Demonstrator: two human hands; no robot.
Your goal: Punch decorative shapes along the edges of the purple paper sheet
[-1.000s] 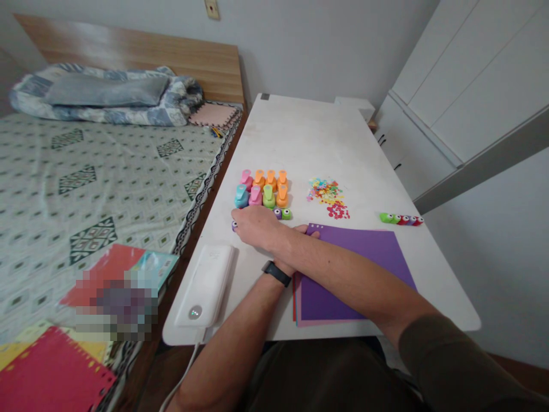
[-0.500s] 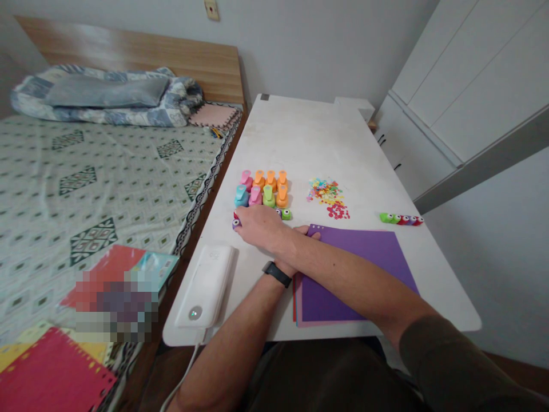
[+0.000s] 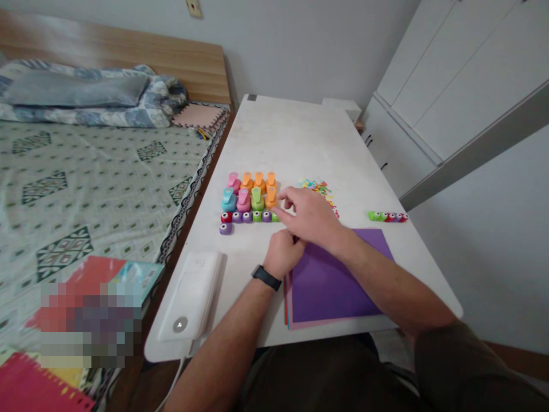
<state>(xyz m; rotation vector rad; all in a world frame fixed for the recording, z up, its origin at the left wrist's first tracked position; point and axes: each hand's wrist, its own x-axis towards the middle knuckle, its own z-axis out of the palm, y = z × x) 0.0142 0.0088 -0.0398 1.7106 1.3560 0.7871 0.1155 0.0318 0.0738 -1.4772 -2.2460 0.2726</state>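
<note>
1. Purple paper [image 3: 321, 292] lies on desk [image 3: 291, 131].
2. Left hand [image 3: 283, 253] at paper's far-left corner — grip partly hidden, cannot tell.
3. Right hand [image 3: 311, 214] beside orange craft punch [image 3: 270, 199] — grip released.

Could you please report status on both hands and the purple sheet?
Left hand at upper left corner of purple sheet, grip hidden. Right hand near front orange punch, partly open. Right forearm over sheet.

Punch rows [image 3: 257, 200] obstruct left of right hand [image 3: 311, 214]; table [image 3: 291, 137] open beyond; gap between confetti [image 3: 318, 187] and far-right punches [image 3: 388, 217].
</note>
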